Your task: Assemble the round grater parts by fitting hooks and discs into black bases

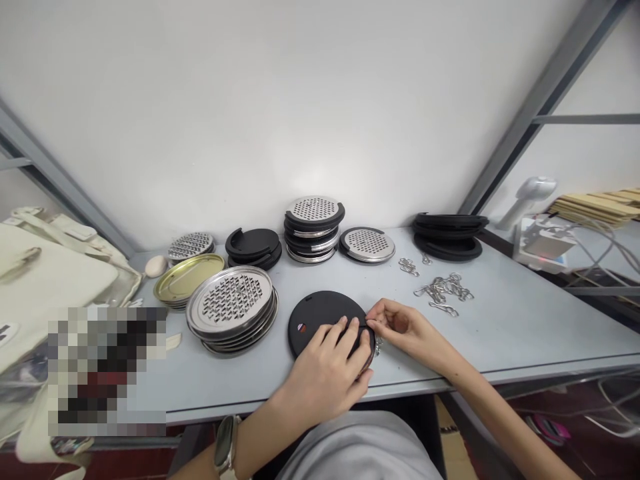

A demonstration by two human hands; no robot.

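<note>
A black round disc (pixel 320 308) lies on the grey table, with a slot near its far rim and a small hole on its left. My left hand (pixel 327 367) holds it from above, the fingers spread across its near right part and the thumb down at the edge. At the right rim, my right hand (pixel 400 327) is closed in a pinch against the disc; whatever is between thumb and forefinger is too small to make out. Small metal clips (pixel 379 345) show partly beside the rim, under the right fingers.
Left of the disc is a stack of metal grater plates (pixel 233 300), with gold-coloured lids (pixel 189 279) behind. Along the wall stand black holders (pixel 253 245), stacked graters (pixel 315 227), a single grater (pixel 369 245) and more black holders (pixel 447 237). Wire clips (pixel 444 288) lie at right.
</note>
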